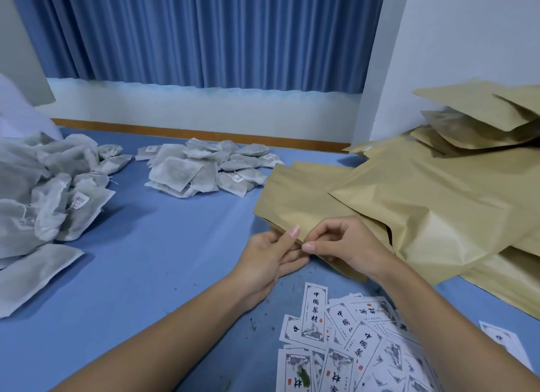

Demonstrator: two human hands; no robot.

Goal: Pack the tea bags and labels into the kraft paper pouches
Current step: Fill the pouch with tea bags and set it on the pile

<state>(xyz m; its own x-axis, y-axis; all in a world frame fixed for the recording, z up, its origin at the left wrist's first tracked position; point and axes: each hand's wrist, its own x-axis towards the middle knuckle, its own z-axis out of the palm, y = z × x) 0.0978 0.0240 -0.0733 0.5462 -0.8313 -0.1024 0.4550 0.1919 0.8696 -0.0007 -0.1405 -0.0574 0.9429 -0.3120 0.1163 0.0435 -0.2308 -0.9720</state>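
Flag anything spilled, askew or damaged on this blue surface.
Dark crumbs lie scattered on the blue surface left of the labels, likely spilled tea. The labels lie in a loose, overlapping fan, and the kraft pouches slump in a heap. Nothing looks torn.

Table (163, 245): the left tea bag pile (43, 193) lies at the left edge. The far tea bag pile (204, 169) lies far centre, apart from it. The pouch heap (438, 210) fills the right side, stacked up against the far right wall. The frontmost pouch (298, 199) projects left from the heap. The left hand (268, 257) and right hand (344, 245) pinch its near edge. Labels (359, 350) lie scattered near right, in front of the heap. A lone label (502, 339) lies right of them. A curtain (204, 32) hangs behind the table.
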